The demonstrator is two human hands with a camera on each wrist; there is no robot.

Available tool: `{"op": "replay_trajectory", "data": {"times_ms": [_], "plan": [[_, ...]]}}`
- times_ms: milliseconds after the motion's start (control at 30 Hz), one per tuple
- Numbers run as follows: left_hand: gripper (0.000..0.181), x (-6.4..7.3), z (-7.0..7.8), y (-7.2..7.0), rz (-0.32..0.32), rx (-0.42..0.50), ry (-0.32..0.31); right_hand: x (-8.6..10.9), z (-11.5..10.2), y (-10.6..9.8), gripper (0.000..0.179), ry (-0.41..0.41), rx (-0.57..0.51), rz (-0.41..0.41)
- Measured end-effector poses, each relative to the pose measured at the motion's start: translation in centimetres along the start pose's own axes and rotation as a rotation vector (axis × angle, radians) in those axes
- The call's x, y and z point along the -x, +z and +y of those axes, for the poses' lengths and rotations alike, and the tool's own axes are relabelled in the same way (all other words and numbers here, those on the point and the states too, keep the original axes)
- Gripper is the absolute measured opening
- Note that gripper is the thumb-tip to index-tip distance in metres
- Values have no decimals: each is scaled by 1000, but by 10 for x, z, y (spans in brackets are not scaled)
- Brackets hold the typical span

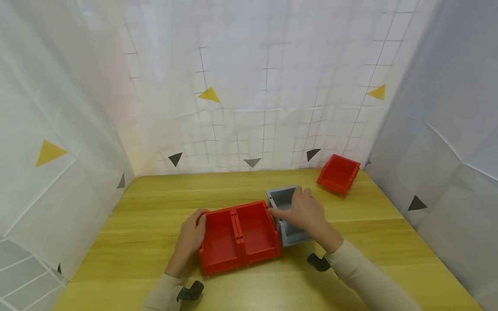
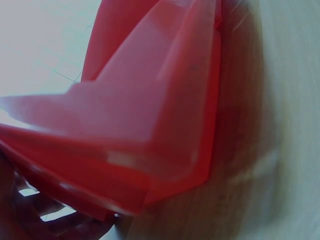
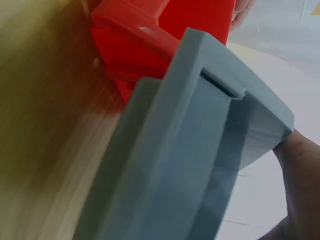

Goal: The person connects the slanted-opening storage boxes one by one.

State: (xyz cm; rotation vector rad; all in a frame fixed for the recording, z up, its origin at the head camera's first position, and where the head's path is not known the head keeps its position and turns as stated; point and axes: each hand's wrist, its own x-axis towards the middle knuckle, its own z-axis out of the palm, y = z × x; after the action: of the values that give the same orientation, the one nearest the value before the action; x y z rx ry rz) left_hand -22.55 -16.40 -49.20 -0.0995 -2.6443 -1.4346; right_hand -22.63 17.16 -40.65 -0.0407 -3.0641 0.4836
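Note:
Two red storage bins, a left one [image 1: 219, 244] and a right one [image 1: 255, 229], stand side by side with their walls together on the table. My left hand [image 1: 191, 235] grips the left bin at its outer left wall, thumb at the rim; in the left wrist view that red bin [image 2: 175, 100] fills the middle. My right hand [image 1: 305, 211] reaches over a grey bin [image 1: 296, 237] and holds it, thumb on its left rim and fingers at the far side. The grey bin [image 3: 165, 145] sits right at the right red bin's side, slightly tilted in the right wrist view.
Another red bin [image 1: 337, 172] lies apart at the table's back right corner. The wooden table [image 1: 155, 194] is bounded by white sheet walls [image 1: 249, 86] at the back and both sides. Dark curved pieces [image 1: 190, 290] sit at both wrists.

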Motion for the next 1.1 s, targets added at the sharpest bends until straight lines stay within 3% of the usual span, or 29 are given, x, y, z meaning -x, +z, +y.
{"op": "replay_trajectory", "data": {"times_ms": [200,367,467,733,1100], "plan": [[30,2,-1,2,1,8,-9,-1,-3,-3,117,-79,19,-9],[29,4,-2,4,6,14,-8,-14,-18,2,86,-313,-27,33],[28,5,-3,5,2,21,-14,-24,-29,12,79,-398,-42,2],[28,5,1,6,-3,31,-12,-43,-46,36,84,-382,63,-50],[30,3,5,0,10,20,-11,-47,-58,38,84,-372,119,-20]]}}
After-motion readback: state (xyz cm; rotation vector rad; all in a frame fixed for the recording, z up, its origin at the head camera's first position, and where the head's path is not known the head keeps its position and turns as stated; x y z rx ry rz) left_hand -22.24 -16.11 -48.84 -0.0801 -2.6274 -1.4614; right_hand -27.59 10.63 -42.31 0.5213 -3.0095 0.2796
